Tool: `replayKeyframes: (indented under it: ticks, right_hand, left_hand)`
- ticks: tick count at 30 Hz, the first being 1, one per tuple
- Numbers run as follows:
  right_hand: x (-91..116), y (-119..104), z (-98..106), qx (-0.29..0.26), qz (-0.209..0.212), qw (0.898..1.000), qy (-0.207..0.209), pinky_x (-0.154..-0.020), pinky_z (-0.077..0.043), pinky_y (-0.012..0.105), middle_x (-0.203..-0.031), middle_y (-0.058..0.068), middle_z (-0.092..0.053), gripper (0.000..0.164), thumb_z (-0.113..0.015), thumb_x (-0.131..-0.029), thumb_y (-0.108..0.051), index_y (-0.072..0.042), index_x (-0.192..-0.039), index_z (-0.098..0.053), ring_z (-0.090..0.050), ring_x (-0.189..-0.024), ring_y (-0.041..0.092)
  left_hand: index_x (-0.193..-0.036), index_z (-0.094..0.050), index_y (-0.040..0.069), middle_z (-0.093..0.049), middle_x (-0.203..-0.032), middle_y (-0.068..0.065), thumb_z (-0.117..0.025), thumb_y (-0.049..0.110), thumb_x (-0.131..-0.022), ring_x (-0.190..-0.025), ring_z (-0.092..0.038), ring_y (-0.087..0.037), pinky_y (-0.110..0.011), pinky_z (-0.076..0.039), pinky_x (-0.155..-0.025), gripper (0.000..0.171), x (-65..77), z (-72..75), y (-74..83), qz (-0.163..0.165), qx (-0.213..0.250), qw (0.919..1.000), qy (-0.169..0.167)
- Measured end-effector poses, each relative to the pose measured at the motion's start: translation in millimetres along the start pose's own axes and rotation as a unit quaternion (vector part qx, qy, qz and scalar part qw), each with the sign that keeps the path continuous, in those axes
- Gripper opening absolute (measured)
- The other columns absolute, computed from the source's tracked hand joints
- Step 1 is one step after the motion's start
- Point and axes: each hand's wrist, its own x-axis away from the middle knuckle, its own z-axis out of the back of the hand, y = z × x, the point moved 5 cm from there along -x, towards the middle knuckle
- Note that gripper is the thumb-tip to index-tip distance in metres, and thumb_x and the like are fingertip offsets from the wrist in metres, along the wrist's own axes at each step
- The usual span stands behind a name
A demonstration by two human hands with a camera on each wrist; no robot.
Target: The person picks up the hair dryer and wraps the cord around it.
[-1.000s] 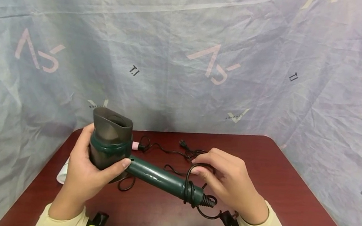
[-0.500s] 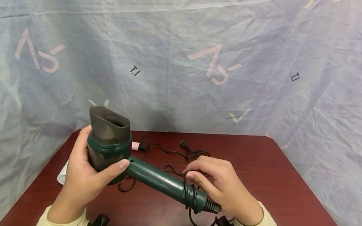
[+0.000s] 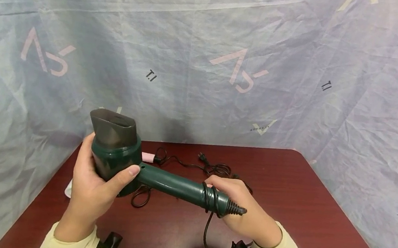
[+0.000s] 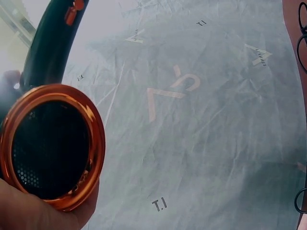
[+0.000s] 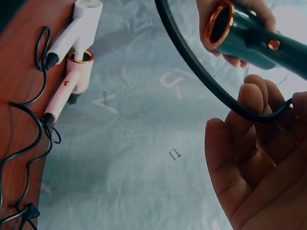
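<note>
A dark green hair dryer (image 3: 177, 187) with a smoky nozzle (image 3: 113, 128) is held above the table. My left hand (image 3: 90, 187) grips it round the barrel, thumb near the handle joint. The left wrist view shows the copper-coloured ring (image 4: 98, 139) of its rear grille. Black cord (image 3: 205, 235) is looped round the handle's end and hangs in a loop below. My right hand (image 3: 247, 213) is behind the handle's end, its fingers partly hidden in the head view. From the right wrist, the cord (image 5: 201, 81) crosses this hand's curled fingers (image 5: 252, 100).
On the red-brown table (image 3: 287, 191), a pink hair dryer (image 5: 81, 76) and a white one (image 5: 86, 24) lie at the left, largely hidden in the head view. Their black cords (image 3: 221, 169) and a plug (image 3: 201, 156) lie farther back. Printed grey fabric (image 3: 191, 57) hangs behind the table.
My right hand has gone from above the handle's end down behind it, taking the cord along. The dryer has shifted slightly left and up, its handle now more level.
</note>
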Motion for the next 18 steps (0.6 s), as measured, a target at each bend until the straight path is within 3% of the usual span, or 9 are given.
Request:
replayKeyframes:
  ticks: [7,11,14,18]
  right_hand:
    - [6,2,-9,-0.032,-0.073,0.996,-0.027,-0.067,-0.052,0.023,-0.079,-0.01,-0.06,0.026,-0.042,-0.111,-0.011,-0.026,-0.099,-0.06,-0.056,-0.07,0.002]
    - [12,2,-16,-0.029,-0.101,0.994,-0.039,-0.072,-0.054,0.023,-0.082,-0.009,-0.063,0.02,-0.043,-0.112,-0.015,-0.025,-0.11,-0.061,-0.061,-0.076,0.004]
    - [12,-1,-21,-0.014,-0.075,0.996,-0.051,-0.074,-0.054,0.02,-0.08,-0.011,-0.061,0.017,-0.044,-0.111,-0.012,-0.022,-0.113,-0.058,-0.062,-0.074,0.0]
    - [7,-6,-27,-0.016,-0.036,0.994,-0.097,-0.071,-0.05,0.013,-0.074,-0.017,-0.057,0.015,-0.044,-0.112,-0.015,-0.023,-0.106,-0.054,-0.055,-0.069,-0.008]
  left_hand:
    - [-0.145,-0.043,-0.009,-0.061,-0.127,-0.022,-0.072,-0.022,-0.073,-0.1,-0.072,-0.023,-0.026,-0.057,-0.089,0.079,1.0,-1.7,-1.0,-0.007,0.029,0.9995,0.009]
    - [-0.144,-0.046,-0.005,-0.061,-0.127,-0.019,-0.074,-0.02,-0.072,-0.101,-0.067,-0.022,-0.024,-0.057,-0.086,0.079,2.7,0.2,-2.2,0.007,0.01,0.9986,0.051]
    - [-0.143,-0.048,-0.005,-0.062,-0.125,-0.019,-0.077,-0.018,-0.071,-0.099,-0.066,-0.022,-0.023,-0.056,-0.085,0.078,3.9,2.0,-1.2,0.005,-0.003,0.9969,0.079]
    - [-0.141,-0.049,-0.005,-0.063,-0.121,-0.019,-0.077,-0.017,-0.072,-0.097,-0.067,-0.022,-0.023,-0.056,-0.084,0.076,1.8,3.2,0.7,-0.001,-0.009,0.995,0.1]
